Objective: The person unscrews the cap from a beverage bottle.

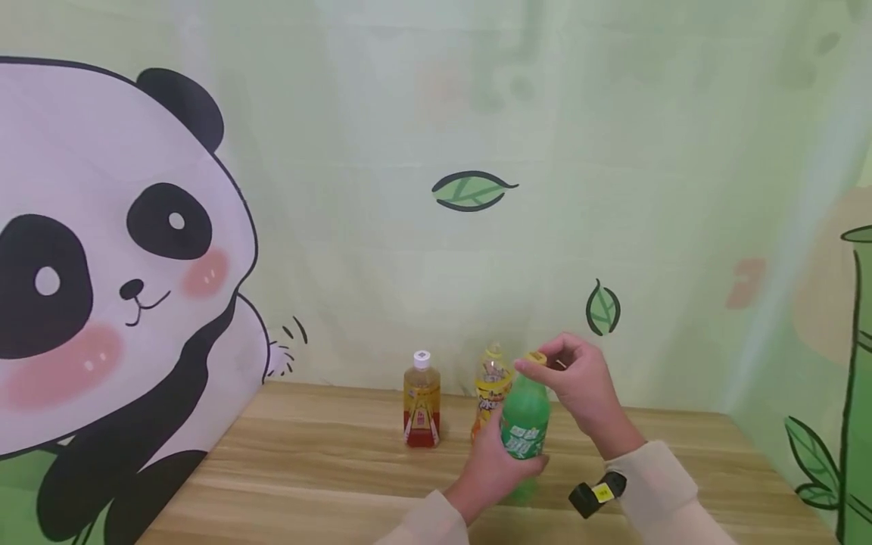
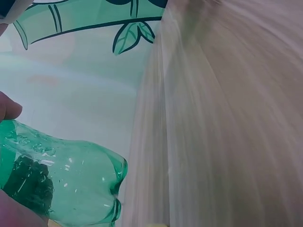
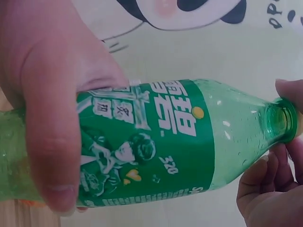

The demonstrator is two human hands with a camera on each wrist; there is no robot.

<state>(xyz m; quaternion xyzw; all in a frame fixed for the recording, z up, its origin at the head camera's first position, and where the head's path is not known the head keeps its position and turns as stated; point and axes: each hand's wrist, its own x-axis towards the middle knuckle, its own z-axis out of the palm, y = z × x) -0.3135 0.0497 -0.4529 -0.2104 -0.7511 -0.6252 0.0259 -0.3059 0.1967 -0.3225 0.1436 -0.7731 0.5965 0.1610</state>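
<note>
A green soda bottle (image 1: 526,416) with a green label stands nearly upright in front of me. My left hand (image 1: 493,463) grips it around its lower half, the thumb and fingers wrapped about the sides. At the top, my right hand (image 1: 582,378) pinches the yellow cap (image 1: 536,356) between thumb and fingers. Clear green plastic at the bottle's base (image 2: 87,182) shows below the left hand in the left wrist view. Label and neck of the bottle (image 3: 189,142) fill the right wrist view, where the right fingertips (image 3: 260,177) surround the cap.
On the wooden table (image 1: 327,454) a bottle with a white cap and a red and yellow label (image 1: 421,405) stands to the left. Behind the green bottle is a clear bottle with a yellow label (image 1: 492,378), partly hidden. A panda-printed backdrop (image 1: 354,227) rises behind the table.
</note>
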